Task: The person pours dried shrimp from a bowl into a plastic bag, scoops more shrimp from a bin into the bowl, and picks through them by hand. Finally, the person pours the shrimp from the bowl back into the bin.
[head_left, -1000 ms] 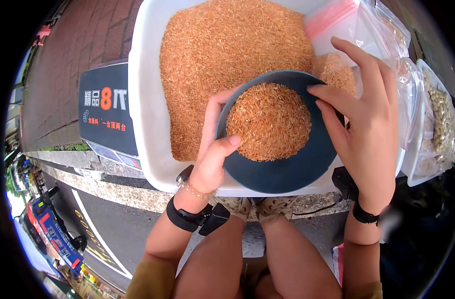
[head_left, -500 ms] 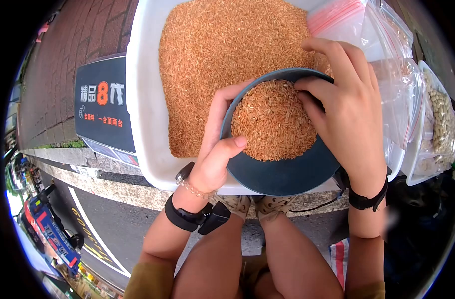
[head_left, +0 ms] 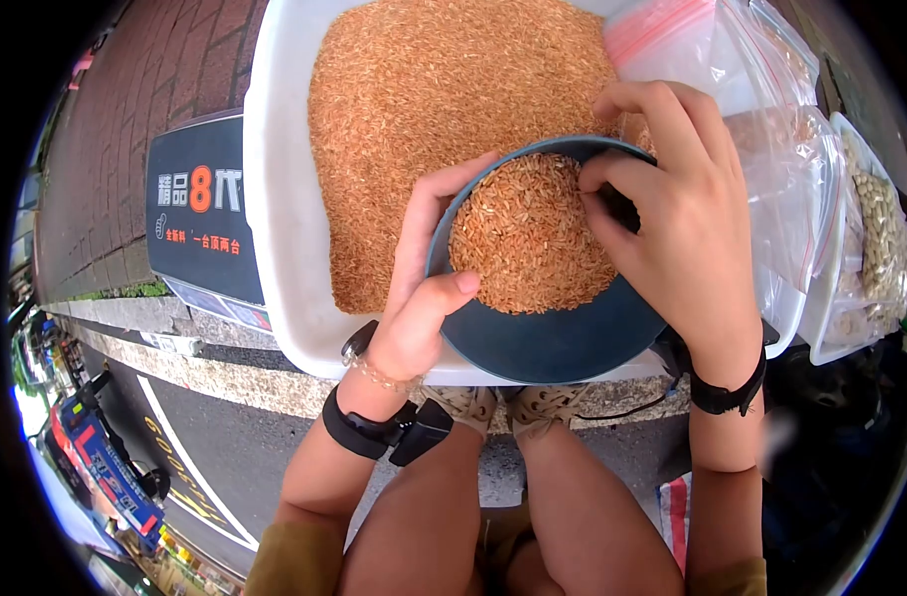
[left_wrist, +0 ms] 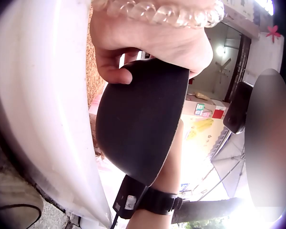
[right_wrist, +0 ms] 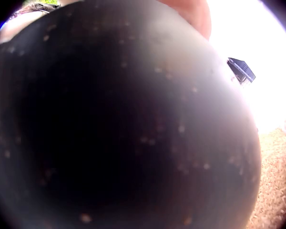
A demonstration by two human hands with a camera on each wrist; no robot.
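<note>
My left hand [head_left: 414,318] grips a dark blue-grey bowl [head_left: 543,348] by its left side, thumb over the rim and fingers round the outside. Reddish-brown rice [head_left: 528,238] is heaped in the bowl, which is tilted toward me. Over the bowl's right rim reaches my right hand [head_left: 697,223], thumb and index finger pinching at the right edge of the heap; the other fingers are bent above. The left wrist view shows the bowl's dark outside [left_wrist: 138,114] beneath the left hand [left_wrist: 152,38]. Dark bowl wall [right_wrist: 124,119] with stray grains fills most of the right wrist view.
Under the bowl is a white tub [head_left: 275,209] with a large pile of the same rice [head_left: 453,89]. Clear zip bags [head_left: 717,60] lie at its right. Farther right stands a white tray [head_left: 821,333] with bagged pale beans [head_left: 883,238]. A dark printed box [head_left: 197,219] sits at left.
My right hand has moved left and inward, from the bowl's upper right rim to the edge of the rice heap. The left hand keeps its grip, with only slight shifts of the bowl.
</note>
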